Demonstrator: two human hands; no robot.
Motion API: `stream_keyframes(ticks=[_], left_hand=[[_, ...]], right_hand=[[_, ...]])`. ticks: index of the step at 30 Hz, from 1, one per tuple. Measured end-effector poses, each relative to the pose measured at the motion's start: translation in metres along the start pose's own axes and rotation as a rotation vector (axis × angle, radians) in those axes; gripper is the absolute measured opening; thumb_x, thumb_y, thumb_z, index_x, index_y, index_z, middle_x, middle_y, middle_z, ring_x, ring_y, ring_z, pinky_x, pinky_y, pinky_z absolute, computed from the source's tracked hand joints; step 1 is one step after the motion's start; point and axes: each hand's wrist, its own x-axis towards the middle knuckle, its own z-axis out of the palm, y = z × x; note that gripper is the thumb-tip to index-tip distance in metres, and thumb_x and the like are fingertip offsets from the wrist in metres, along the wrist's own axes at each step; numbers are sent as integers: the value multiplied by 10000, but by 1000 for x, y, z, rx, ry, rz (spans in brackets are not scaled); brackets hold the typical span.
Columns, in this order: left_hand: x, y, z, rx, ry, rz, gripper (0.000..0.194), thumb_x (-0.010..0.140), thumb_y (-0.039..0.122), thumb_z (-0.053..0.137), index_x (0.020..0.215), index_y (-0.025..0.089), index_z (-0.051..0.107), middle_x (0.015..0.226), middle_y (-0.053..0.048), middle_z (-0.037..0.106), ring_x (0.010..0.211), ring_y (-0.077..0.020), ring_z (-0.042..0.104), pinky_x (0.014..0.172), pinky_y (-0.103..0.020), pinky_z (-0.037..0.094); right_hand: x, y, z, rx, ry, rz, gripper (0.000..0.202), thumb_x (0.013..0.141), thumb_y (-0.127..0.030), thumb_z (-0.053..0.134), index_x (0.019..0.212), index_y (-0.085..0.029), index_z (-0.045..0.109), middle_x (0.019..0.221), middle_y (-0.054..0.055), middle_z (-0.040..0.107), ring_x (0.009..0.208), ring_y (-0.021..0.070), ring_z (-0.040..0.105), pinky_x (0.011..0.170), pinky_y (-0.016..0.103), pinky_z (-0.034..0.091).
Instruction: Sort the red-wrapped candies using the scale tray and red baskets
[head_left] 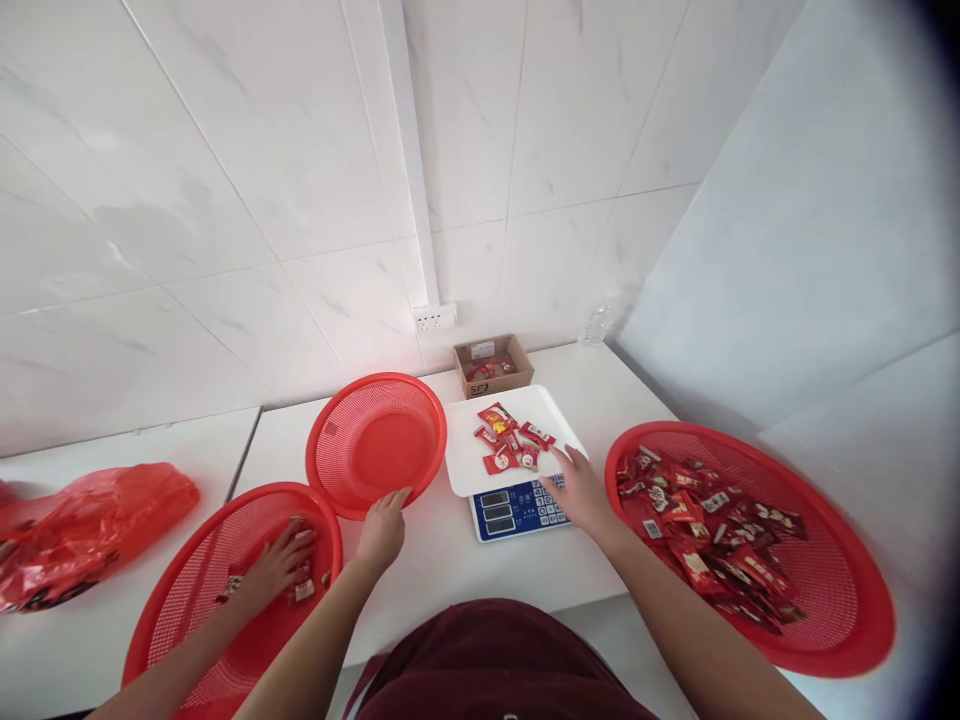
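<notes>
My left hand (382, 530) is closed on the near rim of a round red plastic basket (321, 425) with nothing visible inside. Over the front right edge of a digital scale's white tray (466, 470) is my right hand (579, 492), its fingers apart and the tips close to a small pile of red snack packets (511, 442). Whether those fingertips touch a packet, I cannot tell. The scale's blue panel (514, 508) shows below the tray, its keys partly covered by my right hand.
On the right stands a large red basket (874, 610) of many red packets. At left, another person's hand (277, 570) reaches into a red basket (161, 590) with a few packets. Behind are a cardboard box (491, 385) and clear plastic container (596, 325); a red bag (112, 515) lies far left.
</notes>
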Motion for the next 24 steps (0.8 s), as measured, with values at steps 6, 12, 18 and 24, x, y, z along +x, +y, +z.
stream_keyframes(ticks=[6,12,18,24], left_hand=[[-25,-11,3,-52,47,-14,421,801,77,425,1184,170,574,1183,-96,624,1108,-226,544,997,-395,369],[-35,-17,15,-74,107,-17,392,789,83,464,1142,190,596,1160,-89,636,1101,-229,550,1042,-443,319],[-33,-8,15,-107,93,5,357,798,106,446,1105,182,613,1093,-107,656,1029,-238,575,957,-418,396],[-37,6,17,-138,83,4,360,793,101,441,1102,188,603,1085,-98,654,1006,-235,581,963,-437,389]], right_hand=[[45,-20,6,-97,-200,-14,573,816,-367,509,1366,-252,398,1434,143,352,1328,341,261,972,516,327],[52,-11,10,-26,-126,-2,414,795,-231,501,1207,-216,533,1238,122,523,1080,235,517,871,345,397],[68,-6,15,126,-106,118,368,693,-184,612,1061,-190,594,1110,106,580,1000,202,559,827,267,394],[78,3,15,340,-191,394,428,600,-235,678,1016,-185,589,975,71,665,871,220,629,713,281,431]])
